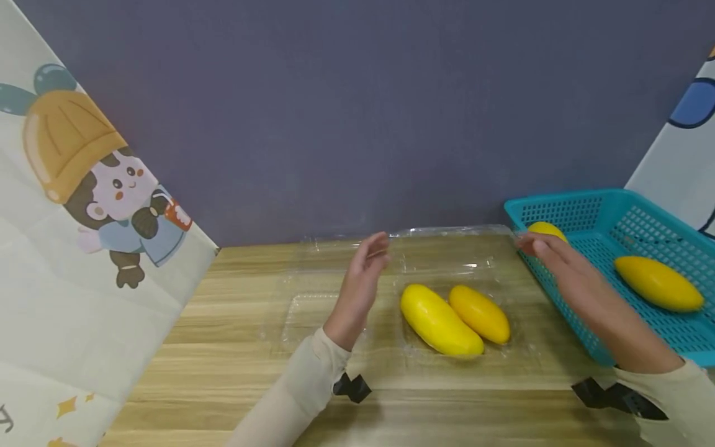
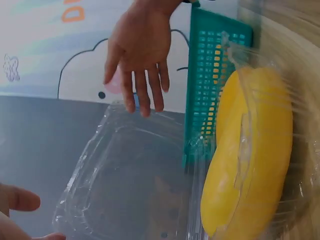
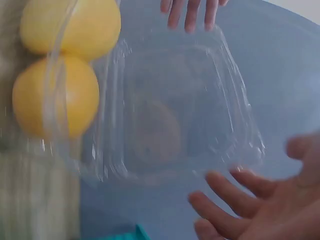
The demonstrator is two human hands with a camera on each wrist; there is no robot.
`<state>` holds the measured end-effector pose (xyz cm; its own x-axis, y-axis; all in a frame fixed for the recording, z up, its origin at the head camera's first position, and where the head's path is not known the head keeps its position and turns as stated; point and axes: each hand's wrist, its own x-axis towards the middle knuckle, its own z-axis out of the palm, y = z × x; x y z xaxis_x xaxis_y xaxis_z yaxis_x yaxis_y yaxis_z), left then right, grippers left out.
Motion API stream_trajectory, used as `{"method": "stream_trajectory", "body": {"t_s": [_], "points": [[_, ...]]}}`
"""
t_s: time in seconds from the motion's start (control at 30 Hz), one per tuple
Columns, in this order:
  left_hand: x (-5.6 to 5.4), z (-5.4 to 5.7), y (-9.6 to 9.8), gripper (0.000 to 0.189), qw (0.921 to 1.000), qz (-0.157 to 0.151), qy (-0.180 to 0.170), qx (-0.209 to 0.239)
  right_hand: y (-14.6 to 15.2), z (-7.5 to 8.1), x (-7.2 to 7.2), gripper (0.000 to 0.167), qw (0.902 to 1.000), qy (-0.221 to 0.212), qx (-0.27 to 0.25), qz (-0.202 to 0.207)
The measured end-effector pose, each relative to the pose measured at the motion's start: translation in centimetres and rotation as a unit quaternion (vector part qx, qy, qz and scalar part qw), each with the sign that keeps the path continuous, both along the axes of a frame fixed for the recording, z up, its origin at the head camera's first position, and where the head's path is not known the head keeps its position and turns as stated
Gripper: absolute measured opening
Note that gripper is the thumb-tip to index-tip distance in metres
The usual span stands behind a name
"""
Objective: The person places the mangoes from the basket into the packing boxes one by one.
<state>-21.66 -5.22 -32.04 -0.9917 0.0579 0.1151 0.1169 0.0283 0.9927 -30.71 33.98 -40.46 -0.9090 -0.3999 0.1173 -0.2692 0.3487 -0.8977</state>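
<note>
Two yellow mangoes (image 1: 441,321) lie side by side in a clear plastic clamshell box (image 1: 525,357) on the wooden table. The box's lid (image 3: 165,110) stands raised at the back. My left hand (image 1: 357,292) is held up by the lid's left side, its fingers fairly straight. On the other side of the lid is my right hand (image 1: 575,279), fingers extended and slightly spread in the right wrist view. Neither hand holds anything. Whether the right fingertips touch the lid's edge I cannot tell.
A teal plastic basket (image 1: 592,223) stands to the right, with a mango (image 1: 659,284) inside and another (image 1: 547,231) partly behind my right hand. Left of the mango box lies another clear plastic box (image 1: 301,316). A grey wall (image 1: 357,124) rises behind the table.
</note>
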Motion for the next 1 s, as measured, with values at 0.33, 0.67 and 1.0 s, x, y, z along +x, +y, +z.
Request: {"method": "stream_trajectory", "body": {"t_s": [0.33, 0.67, 1.0], "points": [[3.8, -1.2, -0.2, 0.045, 0.9954, -0.050, 0.000, -0.082, -6.2, 9.1, 11.7, 0.059, 0.9516, 0.043, 0.297, -0.067], [5.5, -2.7, -0.3, 0.044, 0.9860, -0.068, 0.013, -0.151, -6.6, 8.0, 11.5, 0.070, 0.9282, 0.062, 0.364, -0.050], [4.9, -4.5, 1.3, 0.051, 0.9896, -0.061, -0.046, -0.122, -7.9, 6.2, 11.2, 0.073, 0.9244, 0.114, 0.362, -0.034]]}}
